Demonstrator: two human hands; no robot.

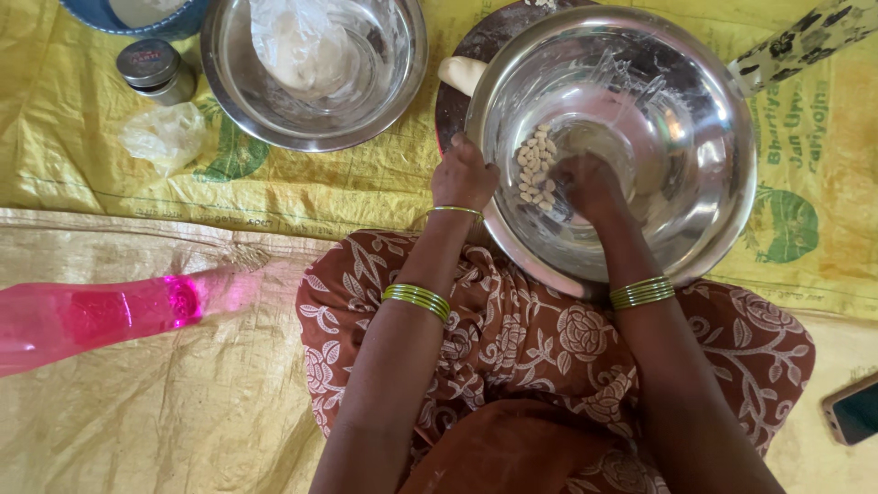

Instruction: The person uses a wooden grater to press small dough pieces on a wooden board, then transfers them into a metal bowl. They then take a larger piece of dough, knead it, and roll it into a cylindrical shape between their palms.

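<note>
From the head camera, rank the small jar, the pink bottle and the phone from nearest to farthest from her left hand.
From the left hand:
1. Pink bottle, lower left on the mat.
2. Small jar, upper left, only slightly farther.
3. Phone, far right edge.

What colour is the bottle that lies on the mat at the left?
The bottle is bright pink and see-through; the head view, the only one, shows it.

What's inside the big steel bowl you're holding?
Inside the big steel bowl lies a cluster of pale seeds beside the right hand. Whatever is under that hand is hidden.
</note>
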